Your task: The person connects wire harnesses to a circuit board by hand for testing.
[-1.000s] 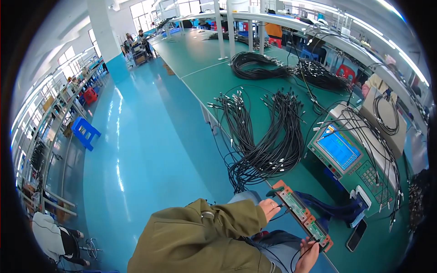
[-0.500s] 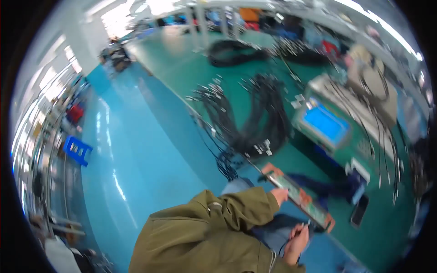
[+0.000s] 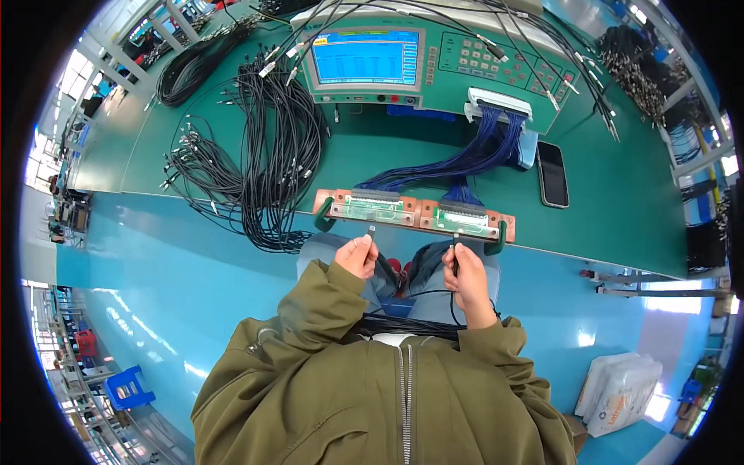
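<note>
My left hand (image 3: 356, 256) pinches one black cable plug (image 3: 371, 230), its tip just short of the test fixture's left half. In my right hand (image 3: 467, 280) is another black cable plug (image 3: 456, 241), held upright close to the right half, touching or nearly so; I cannot tell which. The test fixture (image 3: 418, 213) is a copper-coloured bar with two green circuit boards and a dark green handle at each end, lying along the table's front edge. A black cable (image 3: 426, 293) runs below my hands, and more black cables (image 3: 403, 325) lie across my lap.
A green tester (image 3: 496, 66) with a lit screen stands behind, joined to the fixture by blue wire bundles (image 3: 457, 163). Black cable bundles (image 3: 271, 147) cover the table's left, some hanging over its edge. A phone (image 3: 552, 175) lies right. A blue stool (image 3: 129, 388) stands on the floor.
The view has swung round to face the tester squarely. My left hand has left the fixture and now holds a plug beside it. The right hand's plug has come up to the fixture's front.
</note>
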